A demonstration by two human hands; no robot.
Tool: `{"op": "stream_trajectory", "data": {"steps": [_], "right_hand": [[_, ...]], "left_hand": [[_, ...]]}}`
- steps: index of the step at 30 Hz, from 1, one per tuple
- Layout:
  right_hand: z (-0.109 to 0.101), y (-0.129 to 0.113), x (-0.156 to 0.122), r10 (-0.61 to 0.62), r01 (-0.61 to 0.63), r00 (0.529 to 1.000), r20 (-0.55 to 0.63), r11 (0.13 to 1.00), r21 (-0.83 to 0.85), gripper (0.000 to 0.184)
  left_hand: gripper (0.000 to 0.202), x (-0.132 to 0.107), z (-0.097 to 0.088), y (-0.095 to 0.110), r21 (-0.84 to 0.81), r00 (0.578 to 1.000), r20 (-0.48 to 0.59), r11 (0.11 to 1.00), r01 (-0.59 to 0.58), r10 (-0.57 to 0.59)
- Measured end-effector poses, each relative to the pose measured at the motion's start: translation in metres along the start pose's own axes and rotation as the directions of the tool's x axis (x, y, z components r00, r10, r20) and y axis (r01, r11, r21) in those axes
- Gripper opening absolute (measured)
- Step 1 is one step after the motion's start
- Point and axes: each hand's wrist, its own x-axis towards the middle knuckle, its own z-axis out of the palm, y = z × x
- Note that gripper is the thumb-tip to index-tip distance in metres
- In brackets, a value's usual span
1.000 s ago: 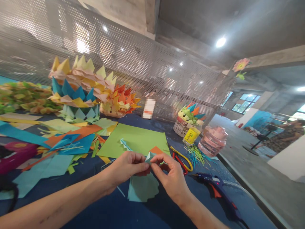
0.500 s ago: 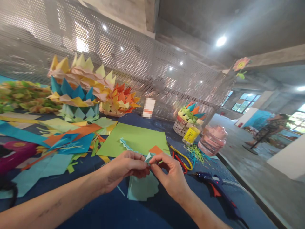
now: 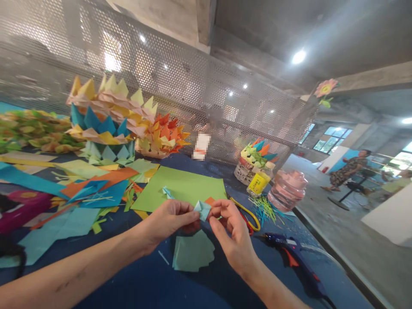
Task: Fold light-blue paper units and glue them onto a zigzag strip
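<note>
Head view: left fingers (image 3: 192, 218), right fingers (image 3: 215, 210) seemingly pinch folded paper (image 3: 202, 210).

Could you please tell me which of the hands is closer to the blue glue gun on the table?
Right. The right hand is just left of the glue gun, apart from it; the left hand lies farther left, beyond the folded paper both pinch.

White object (image 3: 201, 146), pixelated beyond recognition.
</note>
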Motion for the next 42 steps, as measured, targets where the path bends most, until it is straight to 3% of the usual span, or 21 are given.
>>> {"op": "stream_trajectory", "data": {"steps": [8,19,27,34,37,42], "right_hand": [[0.0008,0.0076,0.0030,0.049,-0.048,0.999,-0.008,0.998,0.052,0.022],[0.0039,0.0050,0.0021,0.045,-0.044,0.996,0.071,0.999,-0.007,0.018],[0.0059,0.0081,0.0009,0.060,-0.060,0.998,0.032,0.998,-0.019,0.019],[0.0074,0.0064,-0.0021,-0.063,0.068,0.996,0.069,0.995,-0.076,0.019],[0.0064,0.0066,-0.0006,-0.050,0.053,0.998,0.044,0.995,-0.086,0.016],[0.0047,0.0072,0.0023,0.013,-0.016,0.999,-0.052,0.998,-0.057,0.013]], "left_hand": [[0.024,0.0008,-0.0002,0.0005,0.221,0.995,0.028,0.971,-0.095,0.091],[0.022,-0.0030,0.0077,0.0061,0.132,0.999,-0.031,0.991,-0.037,0.042],[0.025,-0.0020,0.0054,0.0016,0.074,1.000,0.008,0.997,-0.025,0.025],[0.024,0.0021,0.0045,-0.0019,0.147,0.997,-0.020,0.987,-0.065,0.068],[0.026,0.0018,0.0035,-0.0007,0.145,0.996,-0.052,0.988,-0.062,0.070],[0.029,-0.0011,0.0021,0.0008,0.026,0.997,0.059,0.999,-0.041,0.039]]}}
